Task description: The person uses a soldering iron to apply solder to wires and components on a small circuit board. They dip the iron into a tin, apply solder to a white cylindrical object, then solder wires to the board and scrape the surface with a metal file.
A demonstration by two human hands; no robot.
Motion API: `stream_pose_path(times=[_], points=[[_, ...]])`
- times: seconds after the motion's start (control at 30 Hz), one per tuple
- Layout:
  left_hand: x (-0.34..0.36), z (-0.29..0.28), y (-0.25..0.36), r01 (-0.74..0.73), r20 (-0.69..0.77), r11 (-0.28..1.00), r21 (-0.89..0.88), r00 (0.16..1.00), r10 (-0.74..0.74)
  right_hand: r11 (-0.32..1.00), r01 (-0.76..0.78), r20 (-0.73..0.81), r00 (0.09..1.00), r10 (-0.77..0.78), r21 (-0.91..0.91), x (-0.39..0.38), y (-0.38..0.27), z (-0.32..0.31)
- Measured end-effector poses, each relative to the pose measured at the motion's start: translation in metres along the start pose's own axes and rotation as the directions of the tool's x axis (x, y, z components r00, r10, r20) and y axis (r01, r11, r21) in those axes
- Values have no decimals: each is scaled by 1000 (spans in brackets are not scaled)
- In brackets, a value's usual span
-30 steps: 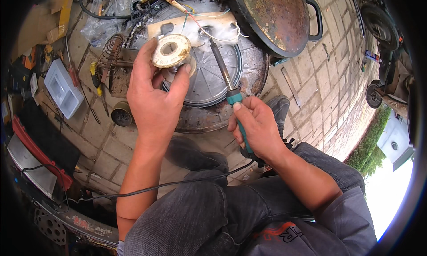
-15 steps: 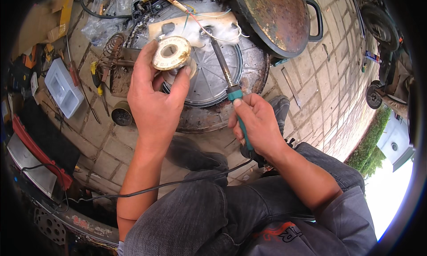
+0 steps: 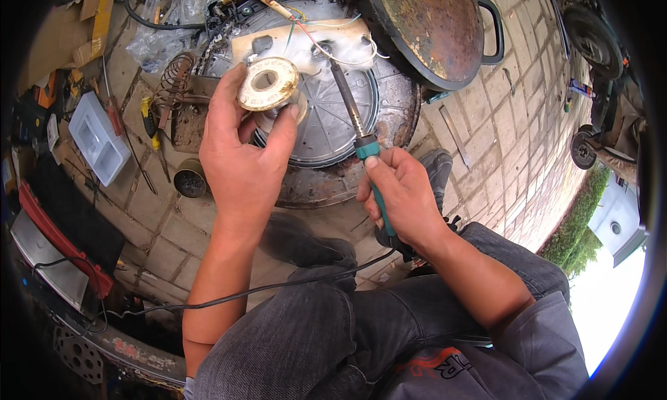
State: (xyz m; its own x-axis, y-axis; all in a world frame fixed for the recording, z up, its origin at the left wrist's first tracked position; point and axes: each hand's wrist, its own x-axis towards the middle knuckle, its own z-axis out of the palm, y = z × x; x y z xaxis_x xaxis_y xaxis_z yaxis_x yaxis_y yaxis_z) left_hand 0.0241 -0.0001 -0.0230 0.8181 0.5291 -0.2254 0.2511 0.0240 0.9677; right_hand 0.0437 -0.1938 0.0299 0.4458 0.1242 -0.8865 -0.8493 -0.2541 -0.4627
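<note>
My left hand [image 3: 243, 157] grips a spool of solder wire [image 3: 269, 85] by its pale, stained flanges, thumb and fingers on either side. In my right hand [image 3: 403, 192] is a soldering iron [image 3: 366, 148] with a teal handle and a dark metal shaft. Its tip points up and away at a scorched wooden board [image 3: 299, 44], near a dark burnt hollow. Thin wires [image 3: 323, 42], red, white and green, run over that board. Beneath it lies a round metal housing [image 3: 340, 119] with a ribbed disc. Exactly where the tip touches, I cannot tell.
A rusty round lid [image 3: 431, 28] with a black handle leans at the back right. Left on the paving lie a coil spring [image 3: 177, 80], an open tin [image 3: 190, 180], a clear plastic tray [image 3: 99, 139] and pliers [image 3: 154, 126]. The iron's black cord [image 3: 278, 283] crosses my legs.
</note>
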Motion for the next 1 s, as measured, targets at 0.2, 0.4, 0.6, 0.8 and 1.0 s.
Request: stream_pose_path(times=[0.2, 0.4, 0.6, 0.8, 1.0], points=[[-5, -4, 0, 10, -22, 999, 46, 1000, -9, 1000, -19, 21, 1000, 19, -11, -7, -2, 0], [-32, -18, 3, 66, -62, 998, -15, 996, -67, 999, -26, 70, 997, 25, 19, -23, 21, 2], [-109, -79, -24, 130, -149, 991, -20, 980, -132, 945, 323, 158, 937, -311, -54, -38, 57, 9], [-191, -120, -94, 247, -322, 962, 114, 925, -200, 965, 207, 215, 947, -239, 160, -39, 32, 20], [-209, -124, -168, 257, -418, 910, 325, 902, -106, 1000, 4, 356, 934, -12, 21, -55, -15, -15]])
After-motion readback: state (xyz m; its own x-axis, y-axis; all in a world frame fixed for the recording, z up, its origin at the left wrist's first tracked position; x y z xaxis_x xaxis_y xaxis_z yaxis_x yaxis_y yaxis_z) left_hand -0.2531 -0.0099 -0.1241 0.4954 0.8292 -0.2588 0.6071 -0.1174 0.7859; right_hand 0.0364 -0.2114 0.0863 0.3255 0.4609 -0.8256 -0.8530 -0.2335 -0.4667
